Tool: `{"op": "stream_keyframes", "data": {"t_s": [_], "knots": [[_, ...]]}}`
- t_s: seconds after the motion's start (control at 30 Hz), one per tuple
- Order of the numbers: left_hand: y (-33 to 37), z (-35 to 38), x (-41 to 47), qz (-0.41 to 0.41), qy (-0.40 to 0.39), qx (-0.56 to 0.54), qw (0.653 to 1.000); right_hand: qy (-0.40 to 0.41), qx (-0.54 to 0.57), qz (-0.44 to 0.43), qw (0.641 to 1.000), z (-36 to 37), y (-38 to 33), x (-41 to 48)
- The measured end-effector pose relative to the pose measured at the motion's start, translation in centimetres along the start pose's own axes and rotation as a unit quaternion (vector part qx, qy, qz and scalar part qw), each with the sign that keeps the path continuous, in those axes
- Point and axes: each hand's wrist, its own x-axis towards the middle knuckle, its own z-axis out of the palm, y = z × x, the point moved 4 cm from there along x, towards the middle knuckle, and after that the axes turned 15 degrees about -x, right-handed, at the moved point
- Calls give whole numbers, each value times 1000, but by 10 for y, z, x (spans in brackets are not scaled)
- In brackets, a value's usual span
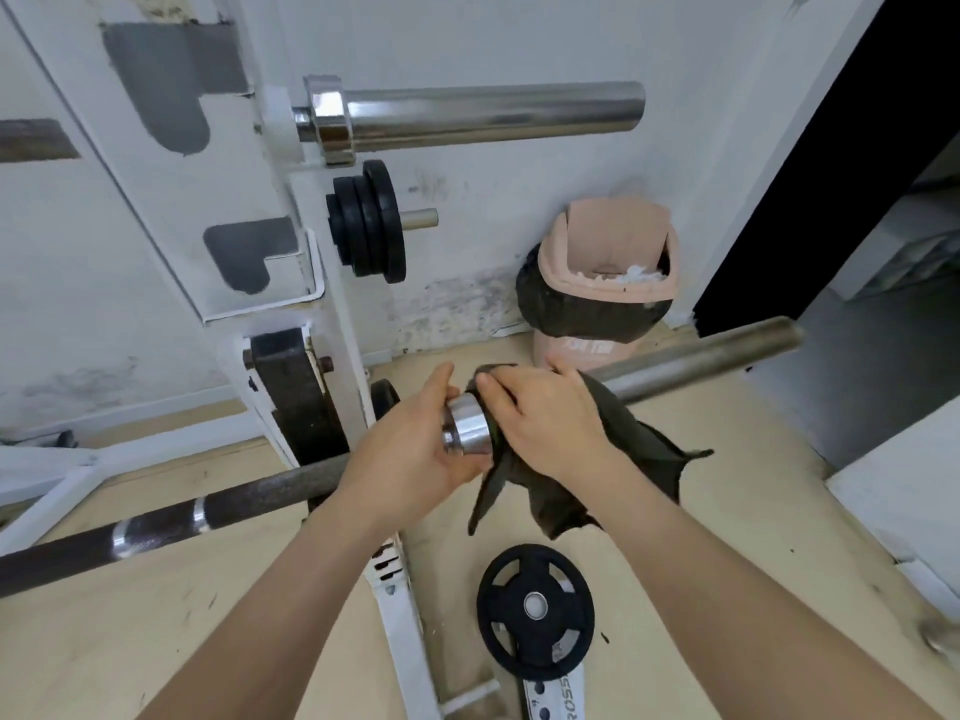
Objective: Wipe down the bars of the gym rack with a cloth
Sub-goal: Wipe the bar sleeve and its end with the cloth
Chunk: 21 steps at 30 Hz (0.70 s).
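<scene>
Centre frame: left hand [410, 454] fingers curl round the lower bar [701, 363] collar [467, 433]; right hand [545, 418] clamps the cloth [639, 459] around it. Its far end and the upper bar [493, 114], top centre, look unwiped.

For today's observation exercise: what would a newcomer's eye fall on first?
At centre, the left hand grips the collar of the lower bar; the right hand holds a dark cloth round it. Above, a shiny bar juts from the white rack; a pink bin stands by the wall.
</scene>
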Motion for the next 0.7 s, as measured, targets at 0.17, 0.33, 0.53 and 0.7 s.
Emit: {"op": "stream_keyframes", "data": {"t_s": [0.17, 0.33, 0.53, 0.7], "knots": [[38, 38, 1, 121, -8, 301, 946, -24, -70, 34, 997, 2, 65, 10], [64, 96, 38, 116, -33, 384, 915, 17, -80, 92, 992, -9, 148, 8], [79, 149, 89, 69, -24, 381, 922, 112, -64, 231, 964, -14, 263, 2], [80, 147, 120, 46, -46, 364, 929, 221, 137, 375, 890, -12, 313, -6]]}}
